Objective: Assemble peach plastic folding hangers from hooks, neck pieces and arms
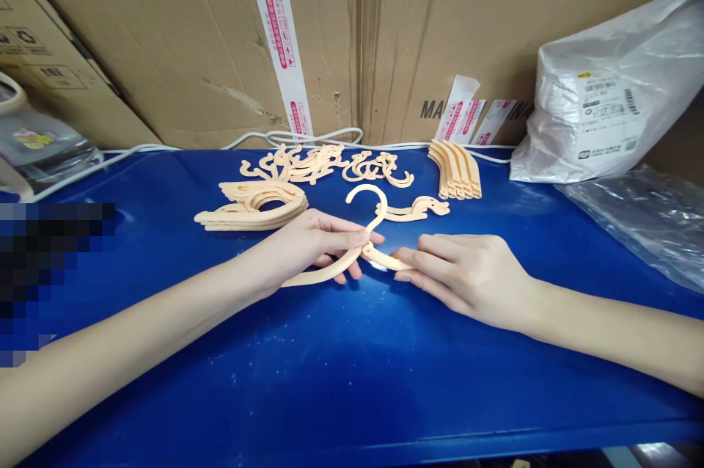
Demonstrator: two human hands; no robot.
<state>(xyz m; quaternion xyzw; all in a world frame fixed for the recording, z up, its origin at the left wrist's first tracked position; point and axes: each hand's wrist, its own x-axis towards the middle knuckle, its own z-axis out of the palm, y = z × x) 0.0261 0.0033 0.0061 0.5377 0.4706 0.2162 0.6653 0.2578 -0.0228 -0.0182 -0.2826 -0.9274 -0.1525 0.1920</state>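
A cream plastic clothes hanger (330,271) is held up between my two hands, above the blue table. My left hand (322,239) pinches it near the joint below its hook, with the hook curving up and to the left. The fingers of my right hand (465,273) are closed on the hanger's right arm, whose far end they hide. Just beyond lies a loose cream hanger piece (415,210) with a hook-like end. Left of it rests a stack of cream hangers (250,215), near my left wrist.
Along the back lie a pile of cream hanger pieces (308,163), loose hooks (374,166) and a stack of curved arms (455,171). A white cable (313,136) runs before cardboard boxes (209,57). A white parcel bag (599,101) and clear plastic (643,215) are right; a jug (38,141) stands left.
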